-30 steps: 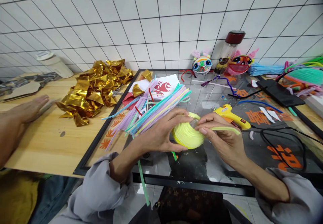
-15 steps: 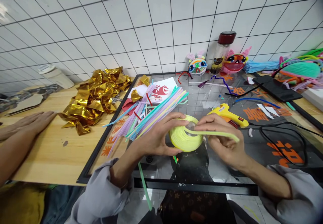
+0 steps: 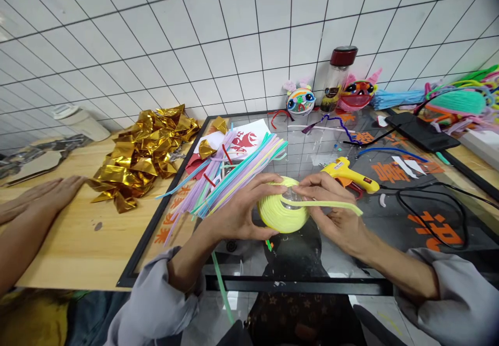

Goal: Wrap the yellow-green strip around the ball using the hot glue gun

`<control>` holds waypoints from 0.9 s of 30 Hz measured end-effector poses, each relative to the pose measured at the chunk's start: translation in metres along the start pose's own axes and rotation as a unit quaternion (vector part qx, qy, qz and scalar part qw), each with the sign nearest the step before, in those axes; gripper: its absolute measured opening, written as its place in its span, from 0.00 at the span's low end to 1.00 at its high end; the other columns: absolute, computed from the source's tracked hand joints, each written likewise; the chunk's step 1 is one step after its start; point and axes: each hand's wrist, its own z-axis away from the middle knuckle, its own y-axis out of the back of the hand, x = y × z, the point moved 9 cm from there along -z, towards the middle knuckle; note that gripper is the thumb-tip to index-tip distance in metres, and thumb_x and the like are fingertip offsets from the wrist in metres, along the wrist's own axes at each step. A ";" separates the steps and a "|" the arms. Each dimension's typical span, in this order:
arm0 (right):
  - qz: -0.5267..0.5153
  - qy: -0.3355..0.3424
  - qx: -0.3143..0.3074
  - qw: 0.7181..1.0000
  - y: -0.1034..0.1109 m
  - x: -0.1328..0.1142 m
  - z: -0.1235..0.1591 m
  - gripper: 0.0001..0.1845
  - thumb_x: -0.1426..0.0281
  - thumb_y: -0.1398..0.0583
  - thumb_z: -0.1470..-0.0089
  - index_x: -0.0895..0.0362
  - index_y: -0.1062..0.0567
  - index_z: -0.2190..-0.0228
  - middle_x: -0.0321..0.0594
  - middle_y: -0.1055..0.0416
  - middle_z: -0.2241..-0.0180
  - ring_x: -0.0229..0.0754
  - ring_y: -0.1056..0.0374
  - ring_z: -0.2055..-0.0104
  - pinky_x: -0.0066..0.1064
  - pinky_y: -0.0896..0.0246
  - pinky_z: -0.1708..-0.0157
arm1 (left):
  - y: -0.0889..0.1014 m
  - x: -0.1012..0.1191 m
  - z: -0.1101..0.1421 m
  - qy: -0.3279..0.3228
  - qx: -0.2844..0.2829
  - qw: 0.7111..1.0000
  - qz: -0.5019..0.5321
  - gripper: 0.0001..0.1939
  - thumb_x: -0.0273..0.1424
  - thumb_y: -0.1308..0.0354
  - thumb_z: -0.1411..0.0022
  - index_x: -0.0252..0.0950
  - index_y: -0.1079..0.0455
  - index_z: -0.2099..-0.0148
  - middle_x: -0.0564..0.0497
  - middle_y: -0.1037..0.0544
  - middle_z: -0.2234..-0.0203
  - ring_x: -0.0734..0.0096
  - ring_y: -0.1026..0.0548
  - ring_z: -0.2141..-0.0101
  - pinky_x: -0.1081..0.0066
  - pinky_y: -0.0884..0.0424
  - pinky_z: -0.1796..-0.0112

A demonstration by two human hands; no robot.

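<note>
White tiled wall stands far, head view | left hand grasps yellow ridged ball above near middle of glass tabletop | right hand holds yellow strip at ball's opening | glue gun lies right, farther away

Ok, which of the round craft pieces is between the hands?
The yellow ball, gripped by the left hand; it shows no ears or eyes, unlike the two toys near the wall.
</note>
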 end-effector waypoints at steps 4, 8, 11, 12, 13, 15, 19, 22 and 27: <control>0.008 0.015 -0.003 1.000 0.002 -0.002 -0.001 0.16 0.82 0.43 0.41 0.56 0.21 0.56 0.43 0.27 0.60 0.40 0.27 0.58 0.31 0.29 0.61 | 0.000 -0.001 0.000 0.000 0.001 1.000 0.002 0.43 0.32 0.27 0.46 0.47 0.44 0.33 0.39 0.33 0.39 0.50 0.31 0.37 0.50 0.29 0.39; 0.007 0.024 -0.010 1.000 0.003 0.000 -0.001 0.16 0.83 0.43 0.41 0.56 0.20 0.58 0.42 0.26 0.62 0.39 0.27 0.60 0.30 0.30 0.62 | -0.001 0.000 0.000 0.001 0.000 1.000 0.004 0.43 0.32 0.27 0.47 0.47 0.43 0.33 0.39 0.33 0.39 0.50 0.31 0.37 0.50 0.29 0.39; -0.009 0.016 -0.009 1.000 0.003 0.003 -0.002 0.16 0.82 0.43 0.41 0.54 0.20 0.58 0.41 0.26 0.62 0.39 0.26 0.61 0.31 0.30 0.63 | -0.001 0.000 0.000 0.000 0.002 1.000 0.001 0.43 0.32 0.27 0.46 0.46 0.43 0.33 0.39 0.33 0.38 0.50 0.31 0.37 0.50 0.29 0.39; -0.013 0.011 -0.007 1.000 0.003 0.003 -0.003 0.16 0.81 0.43 0.42 0.53 0.21 0.58 0.41 0.25 0.62 0.40 0.26 0.61 0.32 0.30 0.62 | -0.001 0.000 0.000 -0.001 0.003 1.000 0.000 0.43 0.32 0.27 0.46 0.46 0.44 0.33 0.39 0.33 0.38 0.50 0.31 0.37 0.49 0.30 0.39; -0.015 0.008 -0.006 1.000 0.003 0.003 -0.003 0.15 0.81 0.42 0.42 0.53 0.21 0.57 0.41 0.25 0.62 0.41 0.26 0.60 0.34 0.30 0.61 | -0.001 0.000 0.000 -0.002 0.006 1.000 -0.001 0.43 0.33 0.27 0.46 0.46 0.44 0.33 0.39 0.33 0.38 0.50 0.32 0.37 0.49 0.30 0.39; -0.017 0.012 -0.005 1.000 0.003 -0.002 -0.005 0.15 0.78 0.40 0.42 0.54 0.23 0.54 0.42 0.24 0.61 0.43 0.26 0.59 0.37 0.30 0.58 | -0.001 -0.002 0.000 0.000 0.009 1.000 -0.001 0.43 0.33 0.28 0.46 0.46 0.44 0.33 0.38 0.34 0.38 0.50 0.33 0.36 0.48 0.31 0.38; -0.041 0.022 -0.003 0.999 0.003 -0.010 -0.006 0.18 0.72 0.37 0.42 0.55 0.26 0.49 0.43 0.23 0.60 0.45 0.28 0.58 0.40 0.31 0.57 | -0.003 -0.004 -0.001 0.007 0.007 1.000 0.006 0.43 0.35 0.28 0.45 0.46 0.44 0.33 0.38 0.35 0.37 0.48 0.34 0.35 0.44 0.32 0.38; -0.041 0.010 -0.001 0.999 0.002 -0.008 -0.006 0.18 0.74 0.38 0.41 0.54 0.26 0.49 0.42 0.24 0.61 0.44 0.28 0.58 0.39 0.31 0.58 | -0.004 -0.003 -0.001 0.005 0.008 1.000 0.008 0.43 0.36 0.28 0.44 0.46 0.45 0.32 0.37 0.36 0.36 0.47 0.36 0.34 0.44 0.33 0.37; -0.014 0.041 -0.022 0.999 -0.004 -0.011 -0.004 0.18 0.74 0.37 0.41 0.53 0.25 0.49 0.44 0.25 0.59 0.45 0.27 0.57 0.39 0.29 0.59 | -0.006 -0.005 0.001 0.008 0.009 1.000 0.011 0.43 0.37 0.28 0.44 0.44 0.45 0.32 0.35 0.37 0.34 0.47 0.37 0.32 0.45 0.34 0.36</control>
